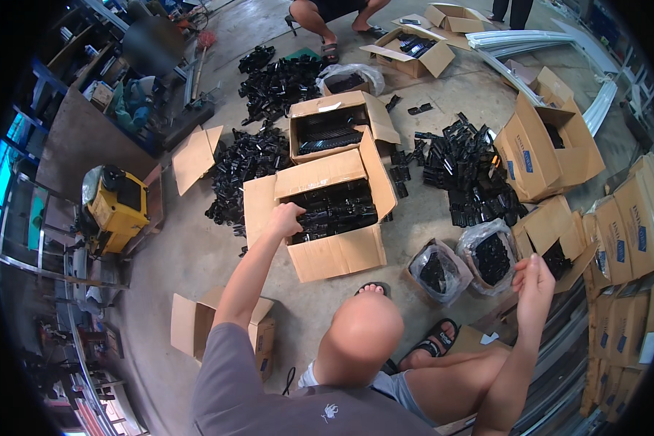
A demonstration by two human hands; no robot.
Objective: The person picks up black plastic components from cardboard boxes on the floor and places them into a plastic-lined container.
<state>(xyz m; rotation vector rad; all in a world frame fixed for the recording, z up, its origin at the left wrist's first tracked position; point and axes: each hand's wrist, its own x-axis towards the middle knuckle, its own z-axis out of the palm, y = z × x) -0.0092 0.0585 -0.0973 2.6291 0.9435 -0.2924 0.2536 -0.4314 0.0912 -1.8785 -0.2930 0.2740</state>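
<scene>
My left hand [288,219] reaches over the left side of an open cardboard box [338,256]. Its fingers are curled against the black plastic parts [341,211] laid in rows inside; what they grip, if anything, is hidden. Off to the right, my right hand [534,277] is raised with fingertips pinched together. Anything between those fingertips is too small to make out. Below that hand are a bag-lined box [437,272] and a clear plastic bag [481,234], both filled with black parts. An open carton [552,225] with more parts stands beside it.
Loose black parts lie in heaps left [247,171] and right [461,167] of the middle boxes. A second filled box [327,109] adjoins mine. Flat cartons [625,232] are stacked at right. A yellow machine [120,211] stands left. Another person's legs [323,25] show at the far side.
</scene>
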